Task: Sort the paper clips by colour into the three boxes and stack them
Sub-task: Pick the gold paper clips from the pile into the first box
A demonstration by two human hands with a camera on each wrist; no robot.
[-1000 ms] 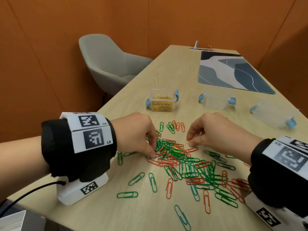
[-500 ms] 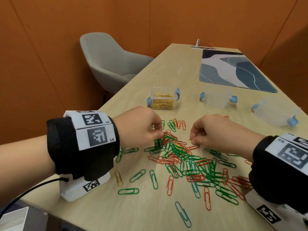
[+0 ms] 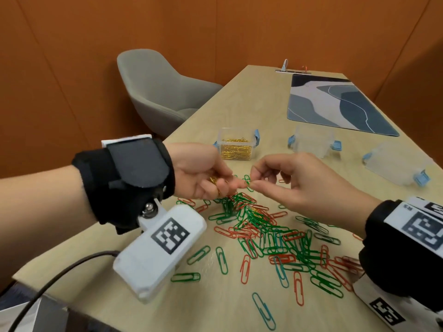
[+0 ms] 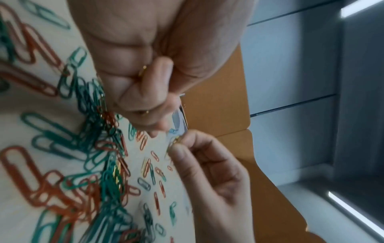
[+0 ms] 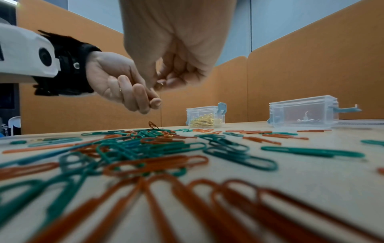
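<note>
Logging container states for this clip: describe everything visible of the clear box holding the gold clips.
The small clear plastic box with gold paper clips is rectangular, lidless and upright, with blue latches hinged at both ends. It is about half full of thin gold clips. It stands on the pale wooden table, beyond the mixed clip pile, left of the other two boxes; neither hand touches it.

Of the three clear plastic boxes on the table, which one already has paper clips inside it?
The left clear plastic box with blue latches, behind the left hand: it holds gold paper clips. The other two boxes show none.
</note>
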